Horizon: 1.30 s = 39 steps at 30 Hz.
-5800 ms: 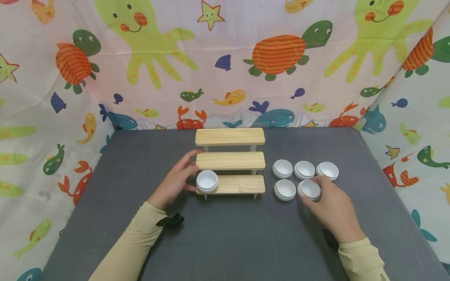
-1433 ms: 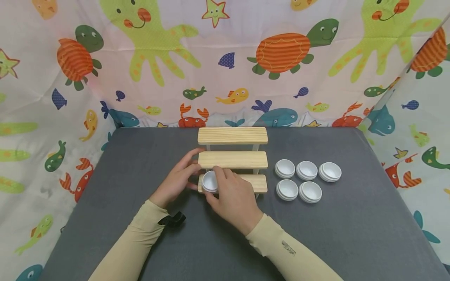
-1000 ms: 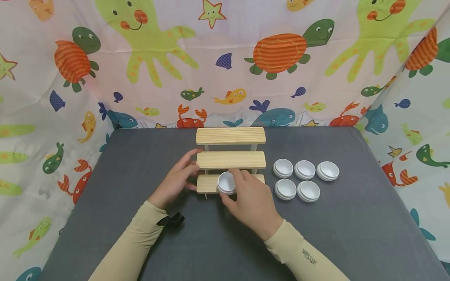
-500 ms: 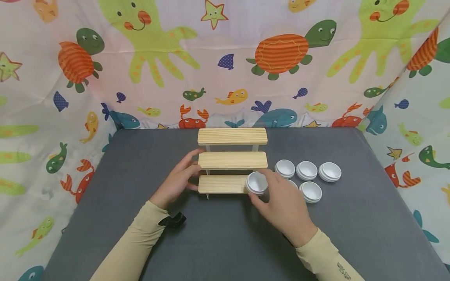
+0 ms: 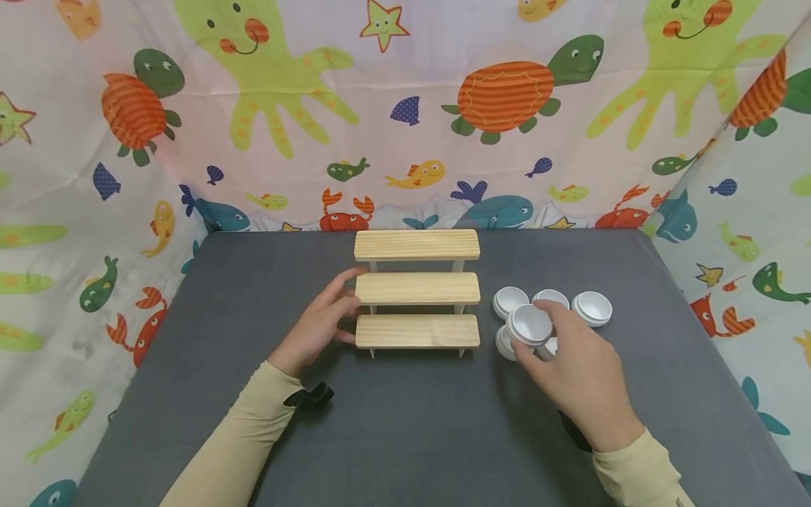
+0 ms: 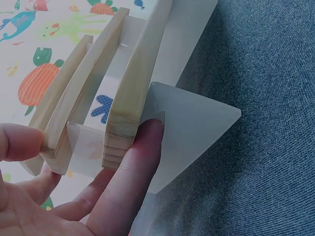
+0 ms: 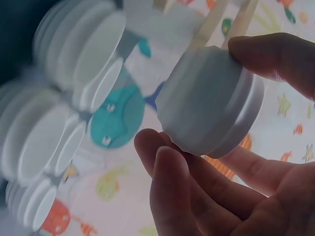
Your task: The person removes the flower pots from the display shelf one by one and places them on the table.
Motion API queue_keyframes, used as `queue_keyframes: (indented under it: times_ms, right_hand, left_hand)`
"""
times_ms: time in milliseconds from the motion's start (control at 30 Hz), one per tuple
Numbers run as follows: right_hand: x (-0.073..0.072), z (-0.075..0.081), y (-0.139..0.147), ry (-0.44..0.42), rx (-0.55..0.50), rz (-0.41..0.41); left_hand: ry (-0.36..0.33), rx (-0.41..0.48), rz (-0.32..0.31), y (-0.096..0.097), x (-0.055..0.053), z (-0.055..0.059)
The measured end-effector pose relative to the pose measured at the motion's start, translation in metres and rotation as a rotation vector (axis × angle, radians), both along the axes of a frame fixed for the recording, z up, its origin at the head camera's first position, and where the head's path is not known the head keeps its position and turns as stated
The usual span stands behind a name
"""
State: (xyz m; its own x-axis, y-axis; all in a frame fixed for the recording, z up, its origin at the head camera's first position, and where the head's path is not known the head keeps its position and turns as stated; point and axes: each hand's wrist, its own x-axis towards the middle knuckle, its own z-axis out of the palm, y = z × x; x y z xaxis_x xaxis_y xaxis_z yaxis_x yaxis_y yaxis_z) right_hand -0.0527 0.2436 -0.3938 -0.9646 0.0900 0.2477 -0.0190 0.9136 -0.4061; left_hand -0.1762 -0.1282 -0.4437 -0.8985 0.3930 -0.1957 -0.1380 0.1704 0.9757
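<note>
My right hand [image 5: 586,377] pinches a small white round jar [image 5: 531,324] between thumb and fingers. In the head view, this jar overlaps the group of similar white jars on the table to the right of the stand. The right wrist view shows the held jar [image 7: 204,101] tilted, with a stepped rim and the fingers around its side. At the left end of a three-tier wooden display stand [image 5: 417,288], my left hand [image 5: 317,327] grips the plank ends. One finger [image 6: 140,167] presses at the end of a plank beside the translucent side support [image 6: 192,128]. All three tiers are bare.
Several white jars stand close together on the dark grey tabletop [image 5: 405,422]; a rear right one [image 5: 592,308] shows fully, while others are partly hidden by the right hand and held jar. A cloth [image 5: 405,127] printed with sea animals hangs behind and along both sides.
The jar from the lower tier's left end has been lifted and carried right by my right hand, over the jar group. My left hand has kept its place on the stand.
</note>
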Motion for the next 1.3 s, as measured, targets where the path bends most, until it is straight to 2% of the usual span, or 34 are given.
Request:
queue_keyframes:
  times_ms: [333, 600, 733, 1300]
  right_hand:
    - [0.011, -0.003, 0.046, -0.002, 0.0, -0.118]
    - [0.013, -0.015, 0.075, -0.14, 0.014, -0.193]
    - [0.012, -0.019, 0.085, -0.187, 0.021, -0.202]
    - [0.004, -0.035, 0.107, -0.248, 0.039, -0.196]
  left_hand:
    - [0.002, -0.001, -0.001, 0.0, 0.0, -0.001]
    - [-0.003, 0.001, 0.008, 0.001, 0.001, -0.001]
    - [-0.007, 0.005, 0.004, 0.0, 0.001, -0.002]
    - [0.001, 0.002, -0.007, 0.0, 0.002, -0.001]
